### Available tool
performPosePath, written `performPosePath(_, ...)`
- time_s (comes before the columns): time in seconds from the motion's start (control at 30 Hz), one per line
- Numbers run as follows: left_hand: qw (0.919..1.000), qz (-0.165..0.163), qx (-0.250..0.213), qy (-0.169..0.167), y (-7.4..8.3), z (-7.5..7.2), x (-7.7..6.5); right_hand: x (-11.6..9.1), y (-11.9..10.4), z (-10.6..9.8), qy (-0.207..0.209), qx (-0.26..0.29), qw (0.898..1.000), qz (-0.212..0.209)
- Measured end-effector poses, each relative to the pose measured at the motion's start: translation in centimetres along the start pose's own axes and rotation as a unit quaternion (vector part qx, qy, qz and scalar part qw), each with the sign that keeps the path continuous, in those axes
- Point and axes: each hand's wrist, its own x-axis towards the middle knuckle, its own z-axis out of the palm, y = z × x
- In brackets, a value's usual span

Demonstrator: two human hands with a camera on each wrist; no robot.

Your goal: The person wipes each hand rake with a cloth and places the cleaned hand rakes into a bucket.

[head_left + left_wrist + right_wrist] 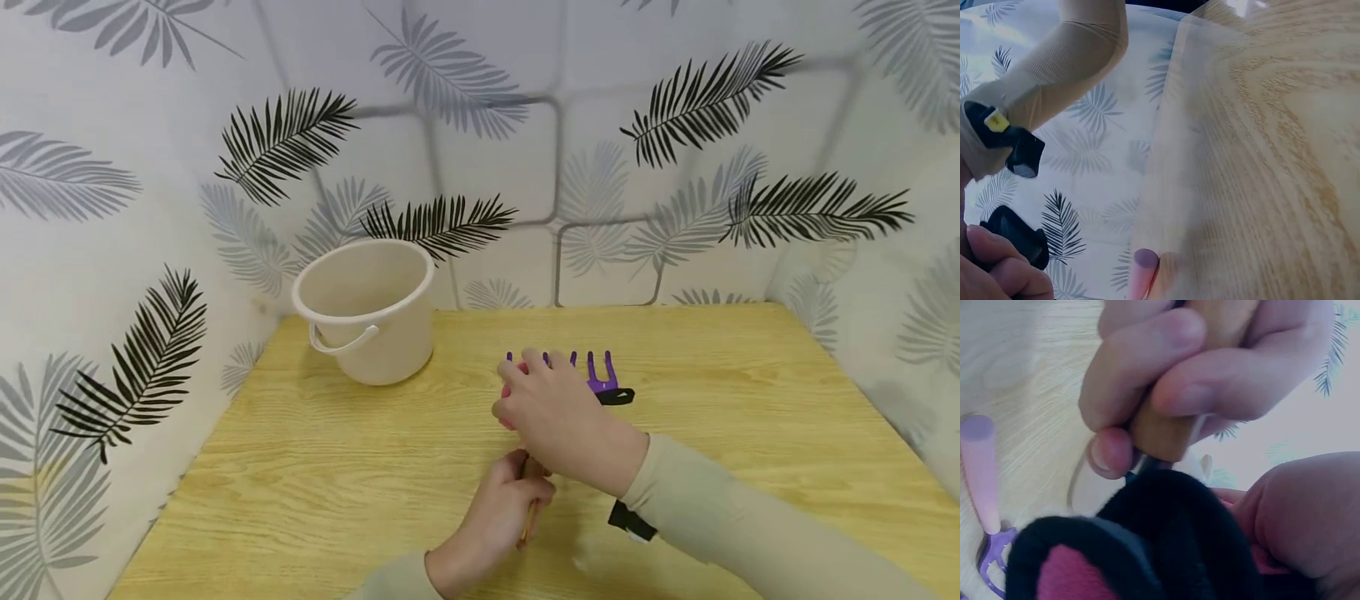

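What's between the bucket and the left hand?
Just bare table: in the head view, nothing stands between the bucket and the left hand.

**Right hand blocking half the view**

Head cam: it covers part of the purple tines and most of the black-trimmed pink cloth, whose full shape I can't make out. From the right wrist, whatever's below the wooden handle vanishes behind the cloth, and the pink-handled rake gets cropped. Left wrist cam chops off the left hand.
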Motion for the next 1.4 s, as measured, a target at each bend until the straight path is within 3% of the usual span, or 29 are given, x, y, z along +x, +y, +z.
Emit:
performPosePath(0.1, 0.9998, 0.001, -0.01, 0.019, 0.2, -0.2, 0.2, -0.8, 0.1, -0.9, -0.037, 0.032, 0.999, -0.001)
performPosePath(0.23, 0.9991, -0.001, -0.027, 0.033, 0.5, -0.6, 0.4, -2.0, 0.6, -1.7, -0.046, 0.083, 0.995, 0.021)
performPosePath(0.37, 0.9988, -0.009, -0.036, 0.032, 0.9, -0.7, 0.3, -2.7, 1.4, -0.9, -0.008, 0.105, 0.993, 0.054)
performPosePath(0.53, 0.9978, -0.01, -0.05, 0.042, 0.8, -0.5, 0.0, -2.9, 2.1, 0.9, 0.044, 0.077, 0.993, 0.075)
performPosePath(0.77, 0.9948, -0.012, -0.084, 0.056, 1.1, -1.1, 0.2, -4.1, 0.0, 0.9, 0.102, 0.109, 0.987, 0.061)
performPosePath(0.97, 0.9941, -0.012, -0.102, 0.035, 1.3, -1.6, 0.3, -4.6, -0.5, 1.7, 0.097, 0.127, 0.982, 0.104)
performPosePath(1.17, 0.9927, -0.023, -0.112, 0.04, 0.9, -1.6, 0.1, -4.6, 0.4, 3.3, 0.107, 0.126, 0.974, 0.154)
performPosePath(1.4, 0.9881, -0.031, -0.145, 0.041, 1.0, -1.6, 0.3, -5.2, -1.8, 3.0, 0.113, 0.162, 0.972, 0.128)
